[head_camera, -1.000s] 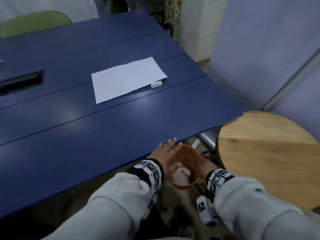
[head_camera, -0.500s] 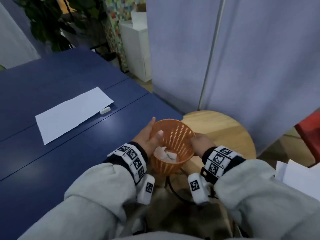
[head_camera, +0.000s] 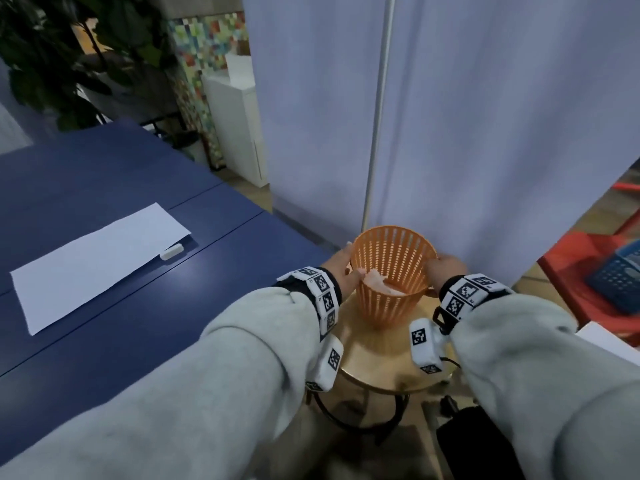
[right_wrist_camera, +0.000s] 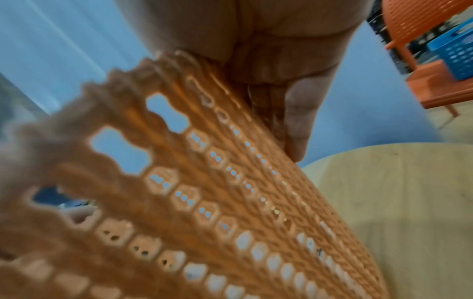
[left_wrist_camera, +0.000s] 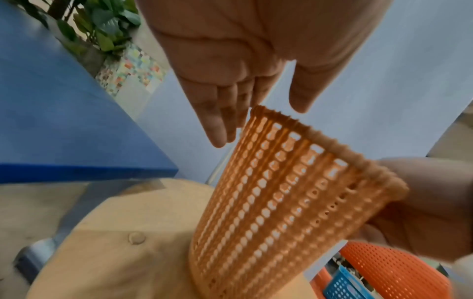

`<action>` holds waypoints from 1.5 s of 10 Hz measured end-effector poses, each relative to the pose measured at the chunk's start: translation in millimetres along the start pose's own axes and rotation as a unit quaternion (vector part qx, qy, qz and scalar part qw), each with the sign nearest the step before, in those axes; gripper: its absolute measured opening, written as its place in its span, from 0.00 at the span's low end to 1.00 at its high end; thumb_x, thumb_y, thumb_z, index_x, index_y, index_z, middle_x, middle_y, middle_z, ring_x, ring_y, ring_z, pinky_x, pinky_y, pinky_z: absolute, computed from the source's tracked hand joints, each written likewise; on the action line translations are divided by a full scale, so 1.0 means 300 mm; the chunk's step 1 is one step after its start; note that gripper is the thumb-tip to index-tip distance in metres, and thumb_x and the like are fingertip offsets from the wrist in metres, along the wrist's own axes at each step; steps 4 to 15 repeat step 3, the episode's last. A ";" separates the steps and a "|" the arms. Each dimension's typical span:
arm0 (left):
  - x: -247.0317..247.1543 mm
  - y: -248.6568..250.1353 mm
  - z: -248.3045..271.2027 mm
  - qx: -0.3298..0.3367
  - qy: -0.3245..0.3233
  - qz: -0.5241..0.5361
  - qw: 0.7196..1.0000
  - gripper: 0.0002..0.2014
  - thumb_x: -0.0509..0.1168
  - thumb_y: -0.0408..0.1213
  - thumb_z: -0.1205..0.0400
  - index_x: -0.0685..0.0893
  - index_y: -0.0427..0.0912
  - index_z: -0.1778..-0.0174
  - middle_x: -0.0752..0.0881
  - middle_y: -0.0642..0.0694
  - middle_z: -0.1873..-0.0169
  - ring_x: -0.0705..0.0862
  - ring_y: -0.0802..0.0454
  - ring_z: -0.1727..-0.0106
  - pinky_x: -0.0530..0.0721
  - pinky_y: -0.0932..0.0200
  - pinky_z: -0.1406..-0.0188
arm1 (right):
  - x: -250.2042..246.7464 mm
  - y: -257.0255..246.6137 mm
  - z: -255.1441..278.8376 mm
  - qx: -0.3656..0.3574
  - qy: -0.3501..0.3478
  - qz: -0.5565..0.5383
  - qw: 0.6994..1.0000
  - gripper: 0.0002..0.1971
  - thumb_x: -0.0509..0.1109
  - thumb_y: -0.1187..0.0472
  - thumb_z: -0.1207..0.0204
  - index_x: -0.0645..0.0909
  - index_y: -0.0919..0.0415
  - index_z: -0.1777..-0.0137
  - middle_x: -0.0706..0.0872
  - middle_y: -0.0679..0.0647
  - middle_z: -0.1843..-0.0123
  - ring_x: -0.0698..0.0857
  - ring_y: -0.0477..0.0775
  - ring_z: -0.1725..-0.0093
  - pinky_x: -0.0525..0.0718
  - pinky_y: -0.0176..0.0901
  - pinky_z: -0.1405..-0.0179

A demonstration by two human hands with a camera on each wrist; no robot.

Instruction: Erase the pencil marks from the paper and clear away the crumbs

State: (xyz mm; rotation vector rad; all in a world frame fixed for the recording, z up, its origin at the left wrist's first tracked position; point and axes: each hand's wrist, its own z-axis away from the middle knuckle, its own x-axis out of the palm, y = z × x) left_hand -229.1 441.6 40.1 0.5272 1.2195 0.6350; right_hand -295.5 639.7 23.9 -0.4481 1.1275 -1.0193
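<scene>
An orange mesh basket (head_camera: 391, 271) stands on a round wooden stool (head_camera: 374, 355), with a crumpled white wad (head_camera: 375, 280) inside. My left hand (head_camera: 346, 268) is at its left side; in the left wrist view the fingers (left_wrist_camera: 217, 131) are straight beside the rim and the thumb hovers above the basket (left_wrist_camera: 268, 202). My right hand (head_camera: 445, 268) holds the right rim, its fingers (right_wrist_camera: 297, 125) flat along the basket (right_wrist_camera: 204, 202) wall. A white paper (head_camera: 93, 261) and a white eraser (head_camera: 171, 251) lie on the blue table (head_camera: 138, 323).
A grey curtain (head_camera: 485, 133) hangs right behind the stool. To the right stands an orange chair (head_camera: 588, 271) with a blue crate (head_camera: 620, 278) on it. A white cabinet (head_camera: 235, 123) and a plant (head_camera: 69, 46) are beyond the table. A black bag (head_camera: 478, 445) sits below.
Both hands have lifted the basket from below the table's edge and carried it right onto the stool. My view has swung to the right with it.
</scene>
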 end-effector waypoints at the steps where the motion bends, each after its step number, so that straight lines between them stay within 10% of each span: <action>1: 0.031 0.003 -0.036 -0.006 -0.022 -0.024 0.999 0.33 0.56 0.48 0.12 0.44 0.55 0.15 0.66 0.45 0.20 0.74 0.40 0.26 0.76 0.50 0.31 | -0.010 0.029 -0.053 0.013 -0.005 0.017 1.000 0.09 0.60 0.60 0.24 0.78 0.62 0.61 0.85 0.64 0.50 0.84 0.66 0.50 0.84 0.57 0.43; 3: 0.026 0.019 -0.047 0.006 0.003 -0.003 1.000 0.33 0.58 0.46 0.13 0.49 0.51 0.15 0.63 0.45 0.18 0.67 0.47 0.20 0.66 0.52 0.22 | -0.061 -0.032 0.048 -0.082 0.091 0.066 0.990 0.23 0.60 0.50 0.17 0.73 0.63 0.28 0.75 0.63 0.28 0.76 0.65 0.31 0.72 0.51 0.33; 15: 0.026 0.019 -0.047 0.006 0.003 -0.003 1.000 0.33 0.58 0.46 0.13 0.49 0.51 0.15 0.63 0.45 0.18 0.67 0.47 0.20 0.66 0.52 0.22 | -0.061 -0.032 0.048 -0.082 0.091 0.066 0.990 0.23 0.60 0.50 0.17 0.73 0.63 0.28 0.75 0.63 0.28 0.76 0.65 0.31 0.72 0.51 0.33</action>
